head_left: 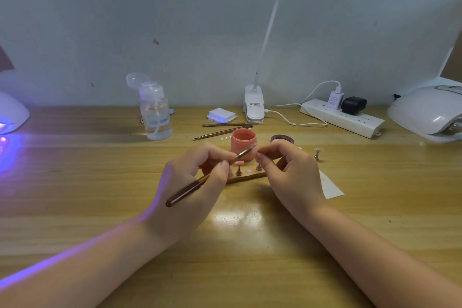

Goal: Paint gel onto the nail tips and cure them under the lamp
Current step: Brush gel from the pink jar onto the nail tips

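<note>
At nine o'clock we see a white curing lamp (11, 114) at the table's left edge, glowing violet onto the wood. Toward eleven o'clock stands a clear pump bottle (155, 112) with its cap flipped open.

Our left hand (192, 182) sits just left of centre, its fingers curled round a dark-handled brush (200, 182); the handle runs back toward seven o'clock and the metal tip points to one o'clock, at the fingertips of the other hand. Behind the brush tip, at twelve o'clock, stands an open pink gel jar (243, 144), with its lid (282, 139) just to the right. Two spare brushes (225, 129) and a stack of white pads (221, 115) lie behind the jar, in front of a white desk lamp base (254, 104).

Below the jar lies a wooden holder (246, 176) bearing small stands; one carries a pink nail tip (239, 163).

Our right hand (287, 172) pinches something small between thumb and forefinger; we cannot tell what. A lone stand (317, 154) is at two o'clock, a white paper (331, 186) beside the wrist. Farther right lie a power strip (342, 117) and a second curing lamp (427, 114), unlit.
</note>
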A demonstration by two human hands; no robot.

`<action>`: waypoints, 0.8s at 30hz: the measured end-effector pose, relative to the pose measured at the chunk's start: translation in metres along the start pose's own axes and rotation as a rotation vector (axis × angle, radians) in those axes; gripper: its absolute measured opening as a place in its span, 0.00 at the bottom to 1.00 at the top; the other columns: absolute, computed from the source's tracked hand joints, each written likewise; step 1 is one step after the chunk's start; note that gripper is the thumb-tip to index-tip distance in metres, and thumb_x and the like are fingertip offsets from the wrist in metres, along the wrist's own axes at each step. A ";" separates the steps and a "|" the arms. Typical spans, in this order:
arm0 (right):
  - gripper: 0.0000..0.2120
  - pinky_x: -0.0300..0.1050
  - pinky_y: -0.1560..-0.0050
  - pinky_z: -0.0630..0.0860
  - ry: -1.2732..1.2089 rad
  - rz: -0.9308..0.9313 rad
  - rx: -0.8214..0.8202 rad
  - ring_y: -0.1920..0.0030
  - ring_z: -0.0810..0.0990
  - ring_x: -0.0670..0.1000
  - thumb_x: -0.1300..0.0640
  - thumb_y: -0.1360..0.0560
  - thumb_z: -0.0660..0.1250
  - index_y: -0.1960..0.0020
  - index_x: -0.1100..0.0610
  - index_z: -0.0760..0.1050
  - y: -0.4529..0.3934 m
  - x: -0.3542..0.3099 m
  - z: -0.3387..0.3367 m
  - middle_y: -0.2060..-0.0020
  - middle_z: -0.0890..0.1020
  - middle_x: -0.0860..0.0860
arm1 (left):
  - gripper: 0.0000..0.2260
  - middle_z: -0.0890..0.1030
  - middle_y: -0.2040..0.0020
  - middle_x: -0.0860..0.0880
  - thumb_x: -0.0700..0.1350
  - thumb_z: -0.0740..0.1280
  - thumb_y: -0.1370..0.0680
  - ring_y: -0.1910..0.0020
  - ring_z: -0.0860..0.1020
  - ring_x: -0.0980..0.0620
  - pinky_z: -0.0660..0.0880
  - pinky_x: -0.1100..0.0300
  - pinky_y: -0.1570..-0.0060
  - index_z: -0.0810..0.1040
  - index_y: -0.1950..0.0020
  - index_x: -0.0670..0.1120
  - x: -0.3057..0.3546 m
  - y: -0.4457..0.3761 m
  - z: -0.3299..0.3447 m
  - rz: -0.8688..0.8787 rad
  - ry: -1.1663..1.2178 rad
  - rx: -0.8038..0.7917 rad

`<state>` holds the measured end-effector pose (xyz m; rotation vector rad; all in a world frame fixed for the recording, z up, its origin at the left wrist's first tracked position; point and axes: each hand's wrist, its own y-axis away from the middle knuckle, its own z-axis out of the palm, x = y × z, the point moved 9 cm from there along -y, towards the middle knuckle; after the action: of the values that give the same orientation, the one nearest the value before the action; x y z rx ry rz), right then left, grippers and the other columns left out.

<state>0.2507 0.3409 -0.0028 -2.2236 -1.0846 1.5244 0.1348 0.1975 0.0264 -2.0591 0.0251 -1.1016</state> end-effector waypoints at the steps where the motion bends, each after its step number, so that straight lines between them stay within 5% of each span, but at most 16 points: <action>1: 0.02 0.53 0.63 0.76 -0.001 -0.005 -0.002 0.69 0.77 0.49 0.56 0.26 0.71 0.54 0.51 0.82 0.000 -0.001 0.000 0.65 0.82 0.44 | 0.07 0.83 0.59 0.54 0.47 0.65 0.25 0.58 0.81 0.56 0.73 0.69 0.58 0.81 0.50 0.49 0.000 0.000 0.000 -0.009 -0.006 0.005; 6: 0.01 0.53 0.62 0.76 -0.011 0.008 -0.013 0.68 0.77 0.49 0.56 0.26 0.71 0.54 0.51 0.81 0.000 0.000 0.001 0.65 0.82 0.45 | 0.10 0.82 0.60 0.54 0.51 0.62 0.27 0.58 0.78 0.53 0.74 0.58 0.56 0.81 0.54 0.50 -0.003 0.001 0.004 -0.031 -0.062 -0.054; 11: 0.02 0.53 0.62 0.76 -0.034 0.005 -0.024 0.68 0.77 0.49 0.55 0.26 0.71 0.54 0.52 0.81 0.000 -0.002 0.002 0.65 0.81 0.43 | 0.07 0.83 0.58 0.56 0.47 0.65 0.25 0.58 0.79 0.60 0.70 0.74 0.57 0.81 0.49 0.49 -0.005 0.000 0.000 -0.075 -0.001 0.012; 24: 0.02 0.53 0.62 0.76 -0.057 0.015 -0.032 0.67 0.77 0.49 0.56 0.26 0.71 0.55 0.49 0.81 0.001 -0.001 0.003 0.66 0.81 0.42 | 0.07 0.85 0.60 0.51 0.44 0.65 0.26 0.57 0.82 0.56 0.74 0.68 0.56 0.83 0.53 0.48 -0.013 0.001 0.002 -0.170 0.136 0.005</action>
<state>0.2480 0.3386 -0.0041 -2.2268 -1.1195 1.5960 0.1280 0.2025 0.0159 -2.0070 -0.0861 -1.3428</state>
